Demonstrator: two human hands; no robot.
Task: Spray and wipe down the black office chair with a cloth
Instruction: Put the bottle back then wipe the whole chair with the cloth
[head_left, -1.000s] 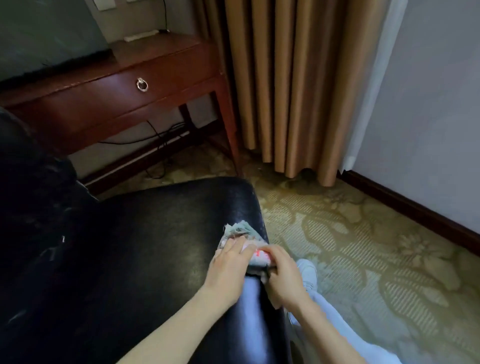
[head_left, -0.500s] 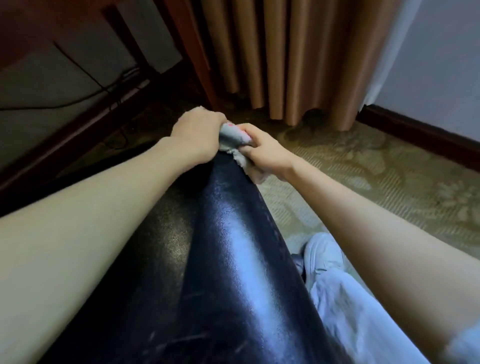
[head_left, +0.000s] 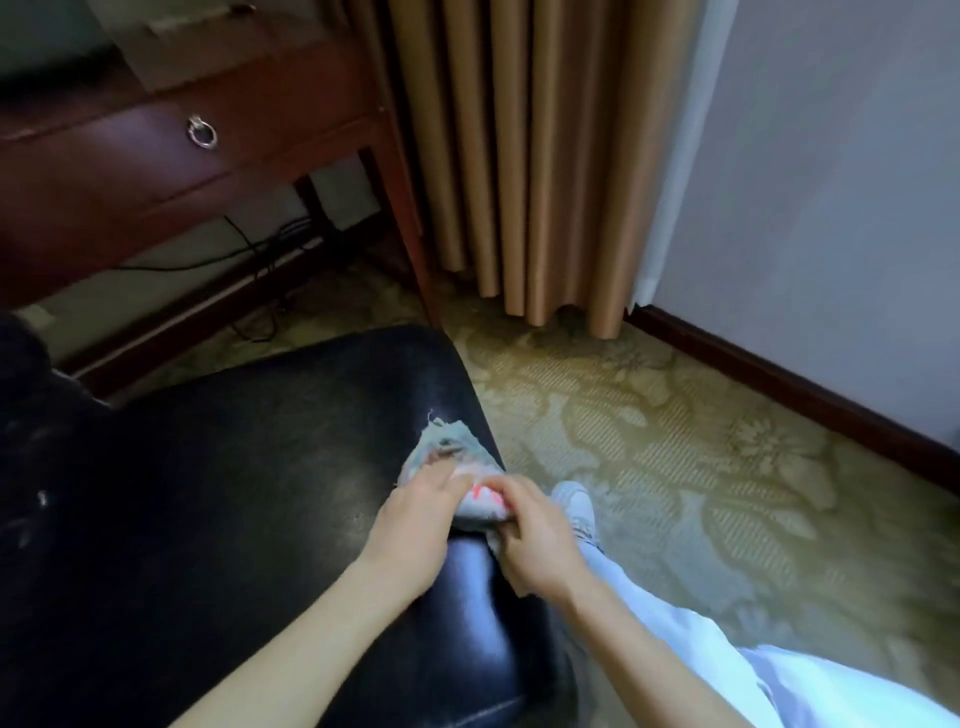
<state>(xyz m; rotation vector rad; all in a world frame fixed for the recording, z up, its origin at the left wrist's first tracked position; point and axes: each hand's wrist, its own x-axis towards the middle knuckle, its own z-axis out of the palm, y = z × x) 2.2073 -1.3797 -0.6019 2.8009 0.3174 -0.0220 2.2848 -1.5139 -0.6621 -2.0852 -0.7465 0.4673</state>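
Head view: left hand (head_left: 415, 519), fingers (head_left: 441, 478) flat, and right hand (head_left: 535, 540), fingers (head_left: 511, 491) grasping, are dragging frayed grey-blue cloth (head_left: 452, 447) back along black leather chair (head_left: 234, 493).

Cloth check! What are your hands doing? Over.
Left hand presses cloth flat. Right hand grips cloth's edge. Cloth on black chair seat edge. Nothing blocking.

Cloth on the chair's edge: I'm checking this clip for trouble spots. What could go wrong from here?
1. The cloth looks frayed and torn; it may shed threads on the black chair.
2. It is bunched over the seat's right edge, where the left hand presses it and the right hand grips it; it could slip toward the shoe.
3. Pale specks on the chair's left side may be missed.
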